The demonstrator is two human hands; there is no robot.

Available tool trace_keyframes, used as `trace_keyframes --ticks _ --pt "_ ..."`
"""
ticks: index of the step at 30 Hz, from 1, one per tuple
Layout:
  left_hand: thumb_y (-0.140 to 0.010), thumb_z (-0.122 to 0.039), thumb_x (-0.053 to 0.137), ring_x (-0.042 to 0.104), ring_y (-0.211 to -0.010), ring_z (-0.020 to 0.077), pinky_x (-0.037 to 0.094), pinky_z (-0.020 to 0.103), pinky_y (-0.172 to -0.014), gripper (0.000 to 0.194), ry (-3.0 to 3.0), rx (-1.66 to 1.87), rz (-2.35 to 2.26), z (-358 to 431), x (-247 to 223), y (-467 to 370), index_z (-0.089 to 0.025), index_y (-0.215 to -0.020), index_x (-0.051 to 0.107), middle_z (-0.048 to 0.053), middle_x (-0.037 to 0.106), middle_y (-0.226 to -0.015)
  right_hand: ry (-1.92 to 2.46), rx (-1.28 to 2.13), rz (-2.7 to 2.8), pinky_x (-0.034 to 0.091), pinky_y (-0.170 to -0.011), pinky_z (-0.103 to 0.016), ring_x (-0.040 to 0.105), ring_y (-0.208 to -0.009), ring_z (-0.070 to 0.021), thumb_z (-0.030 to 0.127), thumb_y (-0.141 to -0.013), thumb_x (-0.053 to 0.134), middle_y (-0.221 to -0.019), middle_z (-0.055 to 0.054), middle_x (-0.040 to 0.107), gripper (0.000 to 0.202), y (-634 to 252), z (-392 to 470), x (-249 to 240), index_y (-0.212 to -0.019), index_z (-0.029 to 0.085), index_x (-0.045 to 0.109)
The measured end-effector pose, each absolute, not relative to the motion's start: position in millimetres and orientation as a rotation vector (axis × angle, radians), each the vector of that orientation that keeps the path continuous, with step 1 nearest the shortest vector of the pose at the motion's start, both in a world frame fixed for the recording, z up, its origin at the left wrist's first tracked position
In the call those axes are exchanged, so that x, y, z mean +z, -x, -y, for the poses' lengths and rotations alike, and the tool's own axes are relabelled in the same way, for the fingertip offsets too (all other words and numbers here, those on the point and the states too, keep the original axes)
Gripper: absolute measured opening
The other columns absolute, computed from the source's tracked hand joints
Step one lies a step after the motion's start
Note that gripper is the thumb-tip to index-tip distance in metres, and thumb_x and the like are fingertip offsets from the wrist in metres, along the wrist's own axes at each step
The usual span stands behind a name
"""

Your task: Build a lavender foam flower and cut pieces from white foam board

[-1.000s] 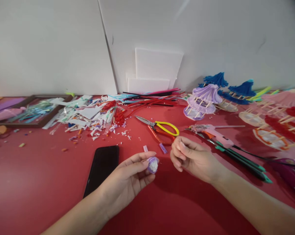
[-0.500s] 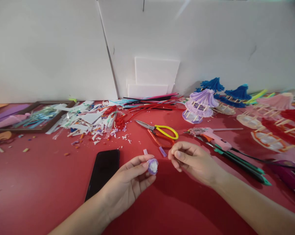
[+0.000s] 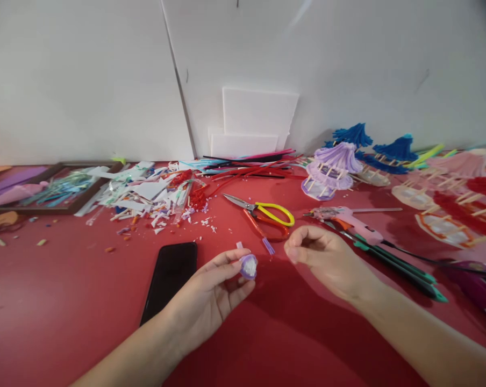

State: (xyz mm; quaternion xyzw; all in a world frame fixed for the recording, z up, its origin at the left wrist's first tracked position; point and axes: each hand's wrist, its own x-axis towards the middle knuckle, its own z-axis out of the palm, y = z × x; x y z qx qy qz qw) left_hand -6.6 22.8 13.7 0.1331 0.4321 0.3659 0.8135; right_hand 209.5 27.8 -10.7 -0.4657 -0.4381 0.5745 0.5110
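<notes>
My left hand [image 3: 211,295] pinches a small round purple piece with a white centre [image 3: 249,267] between thumb and fingers; its kind I cannot make out. A little way to the right, my right hand [image 3: 327,258] is closed, thumb pressed to the fingertips. Whatever those fingertips may hold is too small or hidden to see. Between the hands and just beyond them lie short purple strips [image 3: 268,245]. Scissors [image 3: 249,207] with one yellow and one orange handle lie partly spread behind the strips. A pink glue gun [image 3: 358,224] rests beyond my right hand.
A black phone [image 3: 170,279] lies left of my left hand. Paper and straw scraps [image 3: 158,199] are heaped behind it, near a brown frame [image 3: 76,207]. Small tiered models, one purple [image 3: 331,169], stand at right. White boards [image 3: 259,115] lean on the wall. A green-black tool [image 3: 408,271] lies right.
My right hand has drawn slightly right, away from my left hand, its fingers folding closer together. My left hand still holds the purple piece, shifted a little left.
</notes>
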Motion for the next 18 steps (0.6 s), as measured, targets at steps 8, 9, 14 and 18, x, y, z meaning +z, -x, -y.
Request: trace_keyframes --ticks 8,9,14,18 --pt "-0.085 -0.003 0.056 0.067 -0.072 0.0116 0.059 0.026 -0.074 0.021 -0.284 0.779 -0.920 -23 11 7 -0.010 -0.101 0.067 0.008 0.070 -0.086 1.219 1.190 1.194 0.052 -0.069 -0.030 0.064 -0.068 -0.0140 0.039 -0.075 0.072 -0.081 -0.005 0.074 0.019 -213 -31 -18 -0.084 0.023 0.076" --pt "-0.085 -0.002 0.056 0.067 -0.072 0.0118 0.059 0.026 -0.075 0.022 -0.284 0.778 -0.919 -22 11 7 -0.011 -0.102 0.066 0.008 0.070 -0.086 1.261 1.161 1.219 0.053 -0.072 -0.032 0.066 -0.072 -0.0155 0.039 -0.074 0.073 -0.084 -0.005 0.075 0.019 -212 -29 -17 -0.086 0.023 0.076" --pt "-0.083 0.001 0.056 0.068 -0.072 0.0115 0.058 0.024 -0.074 0.023 -0.298 0.802 -0.869 -23 14 9 -0.010 -0.099 0.067 0.007 0.071 -0.085 1.333 1.094 1.320 0.055 -0.072 -0.033 0.068 -0.073 -0.0182 0.037 -0.075 0.070 -0.079 -0.005 0.074 0.018 -212 -26 -10 -0.082 0.021 0.074" --pt "-0.084 -0.001 0.055 0.068 -0.068 0.0099 0.058 0.023 -0.074 0.019 -0.313 0.873 -0.823 -26 18 12 -0.012 -0.091 0.068 0.006 0.072 -0.084 1.238 1.131 1.388 0.049 -0.068 -0.028 0.059 -0.067 -0.0141 0.038 -0.085 0.058 -0.068 -0.002 0.063 0.024 -212 -27 -6 -0.071 0.019 0.063"
